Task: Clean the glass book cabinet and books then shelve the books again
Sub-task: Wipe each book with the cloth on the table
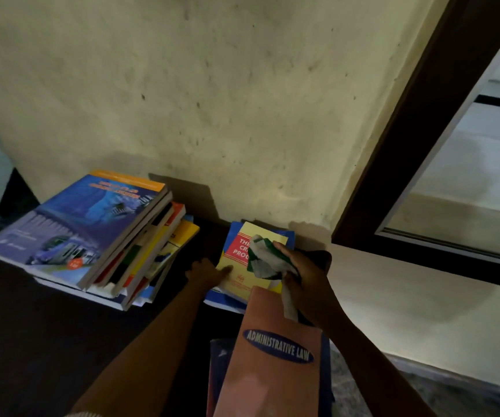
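Dim, soft frame; the wall (212, 100) is palely lit, the floor (32, 341) nearly black, wide-angle edges bowed

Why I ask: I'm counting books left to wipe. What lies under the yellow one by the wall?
A blue book shows beneath the yellow book, its edges sticking out at top and left. Its cover and anything lower are covered.
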Available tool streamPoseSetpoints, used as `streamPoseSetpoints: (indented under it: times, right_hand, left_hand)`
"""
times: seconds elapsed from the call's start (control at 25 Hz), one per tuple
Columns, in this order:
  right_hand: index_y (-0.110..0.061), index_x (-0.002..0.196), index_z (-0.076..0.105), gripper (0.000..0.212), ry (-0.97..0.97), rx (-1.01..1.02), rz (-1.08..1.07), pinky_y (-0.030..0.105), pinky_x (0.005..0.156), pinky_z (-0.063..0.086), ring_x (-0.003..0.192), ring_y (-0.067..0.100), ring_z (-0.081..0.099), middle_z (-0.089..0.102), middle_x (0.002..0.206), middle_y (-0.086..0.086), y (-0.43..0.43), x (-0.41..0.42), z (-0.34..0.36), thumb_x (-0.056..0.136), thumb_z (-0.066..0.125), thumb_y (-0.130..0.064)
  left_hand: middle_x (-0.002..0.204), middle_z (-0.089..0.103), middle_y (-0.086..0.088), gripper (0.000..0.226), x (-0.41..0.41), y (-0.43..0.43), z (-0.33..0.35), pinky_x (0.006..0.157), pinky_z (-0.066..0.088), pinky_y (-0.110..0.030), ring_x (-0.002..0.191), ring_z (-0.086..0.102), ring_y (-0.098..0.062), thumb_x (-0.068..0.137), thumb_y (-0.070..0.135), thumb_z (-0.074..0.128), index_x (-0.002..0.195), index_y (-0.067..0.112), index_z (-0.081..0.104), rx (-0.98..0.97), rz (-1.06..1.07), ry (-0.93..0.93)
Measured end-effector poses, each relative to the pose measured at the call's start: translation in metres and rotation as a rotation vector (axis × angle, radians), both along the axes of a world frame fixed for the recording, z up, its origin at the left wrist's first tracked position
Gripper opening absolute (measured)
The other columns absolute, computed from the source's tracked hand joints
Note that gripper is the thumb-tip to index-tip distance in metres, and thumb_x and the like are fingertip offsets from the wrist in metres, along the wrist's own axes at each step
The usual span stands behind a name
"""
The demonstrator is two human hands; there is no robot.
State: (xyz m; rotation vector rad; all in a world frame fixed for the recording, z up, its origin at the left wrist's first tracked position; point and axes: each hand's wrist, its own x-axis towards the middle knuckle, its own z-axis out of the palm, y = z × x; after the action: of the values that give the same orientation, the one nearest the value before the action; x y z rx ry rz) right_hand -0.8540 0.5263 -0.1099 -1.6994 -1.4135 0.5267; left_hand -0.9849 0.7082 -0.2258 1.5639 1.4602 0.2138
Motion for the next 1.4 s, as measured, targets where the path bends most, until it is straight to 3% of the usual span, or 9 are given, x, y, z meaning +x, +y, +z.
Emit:
streamPoseSetpoints:
  times: [0.08, 0.24, 0.48, 0.56, 0.8, 0.96, 1.16, 1.32, 1.4]
  right_hand:
    - [-0.023, 0.137, 0.039, 0.053, 0.003, -0.008, -0.004, 0.012, 0.105, 0.028, 0.128, 0.003, 0.035, 0.038, 0.134, -0.012, 0.002, -0.002, 0.000, 0.092, 0.044, 0.005]
    - [-0.017, 0.138, 0.040, 0.052, 0.015, -0.002, 0.017, 0.005, 0.099, 0.030, 0.126, 0.004, 0.037, 0.041, 0.134, -0.007, 0.002, -0.006, 0.000, 0.092, 0.044, 0.006]
    - [-0.033, 0.130, 0.035, 0.057, 0.026, 0.051, 0.097, -0.003, 0.093, 0.026, 0.122, -0.007, 0.034, 0.036, 0.131, -0.019, -0.002, -0.015, 0.005, 0.091, 0.047, 0.006]
    - [-0.035, 0.129, 0.035, 0.057, 0.005, 0.100, 0.141, 0.000, 0.097, 0.028, 0.120, -0.010, 0.032, 0.035, 0.129, -0.022, -0.001, -0.024, 0.011, 0.091, 0.049, 0.006]
    - [-0.030, 0.131, 0.038, 0.049, 0.124, 0.249, 0.314, -0.001, 0.092, 0.032, 0.118, -0.010, 0.036, 0.037, 0.128, -0.024, 0.007, -0.074, 0.033, 0.093, 0.048, -0.001]
    - [-0.042, 0.124, 0.037, 0.056, 0.163, 0.223, 0.460, 0.007, 0.099, 0.034, 0.119, -0.009, 0.036, 0.037, 0.127, -0.028, 0.005, -0.132, 0.025, 0.092, 0.048, 0.003]
    - [-0.037, 0.133, 0.037, 0.052, 0.116, 0.064, 0.511, 0.021, 0.107, 0.035, 0.131, 0.004, 0.036, 0.041, 0.141, -0.011, 0.006, -0.185, -0.010, 0.095, 0.047, -0.002]
    - [-0.022, 0.139, 0.040, 0.050, 0.069, -0.051, 0.349, 0.001, 0.096, 0.028, 0.134, 0.016, 0.035, 0.039, 0.146, 0.000, 0.010, -0.212, -0.041, 0.094, 0.048, 0.000]
    - [-0.015, 0.140, 0.039, 0.051, 0.053, -0.054, 0.234, 0.004, 0.094, 0.028, 0.133, 0.019, 0.037, 0.040, 0.145, 0.002, 0.014, -0.223, -0.057, 0.093, 0.047, 0.003]
  left_hand:
    - [0.137, 0.048, -0.019, 0.119, -0.005, -0.011, 0.005, 0.094, 0.045, -0.037, 0.122, 0.050, -0.033, 0.049, 0.072, 0.076, 0.134, -0.003, 0.040, -0.079, -0.005, -0.072]
    - [0.111, 0.064, -0.021, 0.049, -0.021, -0.002, 0.006, 0.072, 0.049, -0.035, 0.092, 0.062, -0.030, 0.075, 0.027, 0.078, 0.106, -0.008, 0.061, -0.011, 0.068, -0.115]
    - [0.117, 0.059, -0.019, 0.024, -0.043, -0.035, 0.048, 0.082, 0.050, -0.043, 0.101, 0.060, -0.030, 0.091, 0.013, 0.059, 0.112, 0.006, 0.049, 0.089, 0.390, -0.671]
    - [0.116, 0.060, -0.015, 0.020, -0.059, -0.060, 0.069, 0.083, 0.051, -0.045, 0.097, 0.060, -0.027, 0.092, 0.013, 0.056, 0.111, 0.013, 0.048, 0.125, 0.479, -0.728]
    - [0.088, 0.068, -0.009, 0.008, -0.157, -0.156, 0.109, 0.060, 0.058, -0.036, 0.073, 0.069, -0.017, 0.090, 0.007, 0.054, 0.096, 0.012, 0.052, 0.177, 0.736, -0.938]
    - [0.087, 0.070, -0.010, 0.013, -0.231, -0.194, 0.088, 0.060, 0.059, -0.038, 0.071, 0.069, -0.019, 0.093, 0.008, 0.050, 0.103, 0.011, 0.057, 0.023, 0.938, -1.003]
    - [0.094, 0.063, -0.014, 0.026, -0.281, -0.193, 0.030, 0.054, 0.054, -0.038, 0.081, 0.060, -0.027, 0.094, 0.011, 0.049, 0.120, 0.007, 0.051, -0.183, 0.973, -0.877]
    - [0.085, 0.057, -0.012, 0.025, -0.302, -0.178, 0.003, 0.062, 0.044, -0.039, 0.075, 0.054, -0.026, 0.096, 0.012, 0.048, 0.121, 0.007, 0.047, -0.346, 1.027, -0.829]
    - [0.087, 0.056, -0.014, 0.018, -0.311, -0.171, -0.002, 0.063, 0.044, -0.042, 0.077, 0.053, -0.028, 0.098, 0.017, 0.046, 0.113, 0.008, 0.048, -0.425, 1.010, -0.831]
